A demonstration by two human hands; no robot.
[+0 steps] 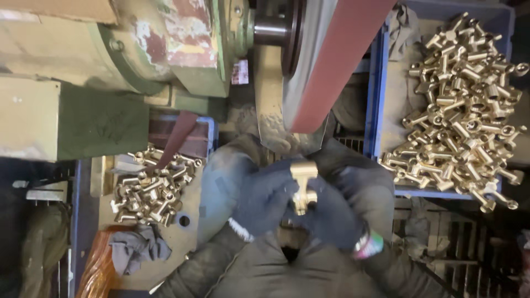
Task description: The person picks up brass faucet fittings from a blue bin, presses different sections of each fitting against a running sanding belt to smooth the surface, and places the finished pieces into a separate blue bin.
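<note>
Left: blue bin (75, 221), brass fittings pile (152, 190), too many to count, one grey rag (135, 248). Small red-white label (240, 72) on green machine (138, 49). Centre: left hand (262, 198) and right hand (328, 212), dark gloves, fingers pinching one brass T-fitting (303, 185) below red sanding belt (337, 60). Right: blue crate (378, 99), bigger uncountable pile.

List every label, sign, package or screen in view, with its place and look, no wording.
Small label: stuck on the green machine body, left of the red-brown sanding belt; rectangular, whitish with pink-red marks, worn.
Painted patch: on the machine housing above it; chipped red and white, possibly a faded marking.
No screens or packages show.
</note>
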